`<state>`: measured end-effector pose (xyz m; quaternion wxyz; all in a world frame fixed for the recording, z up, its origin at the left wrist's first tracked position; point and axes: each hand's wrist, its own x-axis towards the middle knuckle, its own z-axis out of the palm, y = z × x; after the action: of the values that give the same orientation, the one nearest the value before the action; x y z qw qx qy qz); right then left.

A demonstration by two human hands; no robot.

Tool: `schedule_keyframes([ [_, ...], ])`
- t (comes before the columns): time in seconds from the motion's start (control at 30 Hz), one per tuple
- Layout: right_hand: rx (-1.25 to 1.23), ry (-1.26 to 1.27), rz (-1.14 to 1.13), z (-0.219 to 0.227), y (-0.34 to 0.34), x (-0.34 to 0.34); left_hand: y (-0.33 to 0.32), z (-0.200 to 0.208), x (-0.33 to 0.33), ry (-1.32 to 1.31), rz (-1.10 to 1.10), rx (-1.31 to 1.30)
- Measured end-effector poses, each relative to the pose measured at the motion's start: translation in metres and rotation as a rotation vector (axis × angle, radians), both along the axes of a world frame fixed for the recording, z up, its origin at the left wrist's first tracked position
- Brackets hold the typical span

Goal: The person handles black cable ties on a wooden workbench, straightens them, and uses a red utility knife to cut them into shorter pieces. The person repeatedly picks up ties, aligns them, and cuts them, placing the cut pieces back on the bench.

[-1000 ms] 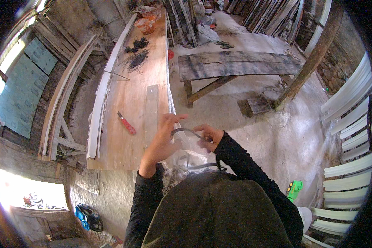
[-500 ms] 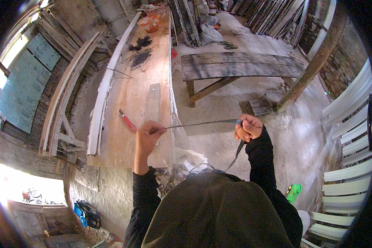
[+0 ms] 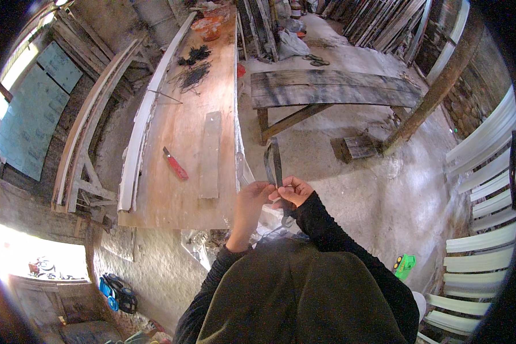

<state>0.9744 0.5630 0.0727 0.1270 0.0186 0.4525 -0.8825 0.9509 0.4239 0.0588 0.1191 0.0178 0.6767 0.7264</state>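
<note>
A dark, flat strip point(image 3: 277, 157) stands up in a narrow loop between my two hands, just right of the plywood table's edge. My left hand point(image 3: 254, 195) pinches it from the left, fingers closed. From the other side my right hand point(image 3: 295, 190) grips it too, its fingertips nearly touching the left ones. More of the strip hangs below the hands toward my lap. On the table point(image 3: 155, 215), left of my hands, lie a red-handled knife point(image 3: 176, 165) and a flat grey strip of board point(image 3: 211, 155).
Farther up the table are bundles of dark wire-like strands point(image 3: 195, 75) and an orange bowl point(image 3: 206, 28). A long white moulding point(image 3: 149, 114) runs along its left side. Ahead stands a wooden bench point(image 3: 332, 89). White slats point(image 3: 479, 243) line the right, near a green toy point(image 3: 404, 266).
My hands have come together from wide apart, the left moving right and the right moving left. The strip, stretched level between them before, is now folded into an upright loop.
</note>
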Motion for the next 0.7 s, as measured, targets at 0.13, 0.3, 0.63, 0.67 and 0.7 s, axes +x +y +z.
schedule_keyframes([
  [0.13,0.043,0.028,0.005,-0.012,-0.001,-0.001,0.003,0.018,0.006,-0.005,0.028,0.024],
  [0.3,0.086,-0.031,-0.042,-0.005,-0.005,0.002,0.001,0.016,0.008,0.041,0.021,0.005],
  [0.63,0.289,0.066,-0.081,-0.024,-0.004,0.002,-0.004,0.007,0.006,0.269,-0.030,-0.112],
  [0.67,0.290,0.048,-0.049,-0.023,-0.004,0.001,-0.005,0.012,0.004,0.175,0.001,0.014],
  [0.7,0.292,0.031,-0.017,-0.021,-0.004,0.001,-0.007,0.020,-0.001,0.080,0.032,0.140],
])
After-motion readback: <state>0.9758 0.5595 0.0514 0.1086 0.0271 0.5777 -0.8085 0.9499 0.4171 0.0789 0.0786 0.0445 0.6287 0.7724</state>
